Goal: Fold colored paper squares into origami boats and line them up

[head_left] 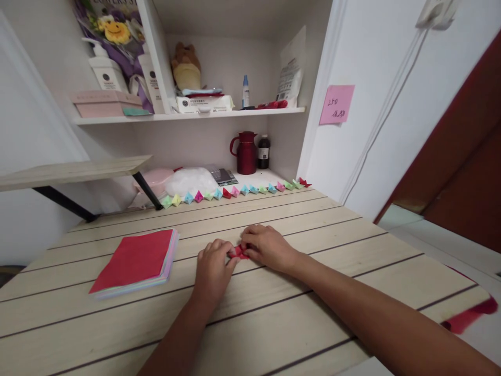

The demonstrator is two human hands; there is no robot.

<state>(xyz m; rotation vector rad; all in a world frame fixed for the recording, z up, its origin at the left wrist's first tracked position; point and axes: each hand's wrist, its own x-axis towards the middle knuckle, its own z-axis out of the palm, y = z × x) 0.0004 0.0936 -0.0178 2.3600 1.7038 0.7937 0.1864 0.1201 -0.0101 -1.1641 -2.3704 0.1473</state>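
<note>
Between my two hands, on the wooden table (297,313), is a small piece of folded red paper (238,252). My left hand (214,263) pinches its left end, thumb and fingers together. From the other side my right hand (268,246) grips the right end, with its fingers curled over. Most of the paper is covered by my fingers, so its exact folds cannot be made out. To the left lies a square stack of coloured paper (135,259), a red sheet on top.
Small folded paper pieces (199,196) in several colours line the table's back edge. A small raised shelf (74,171) on black legs stands at the left. Behind are a red jug (246,153), a dark bottle (263,152) and a loaded wall shelf (270,111).
</note>
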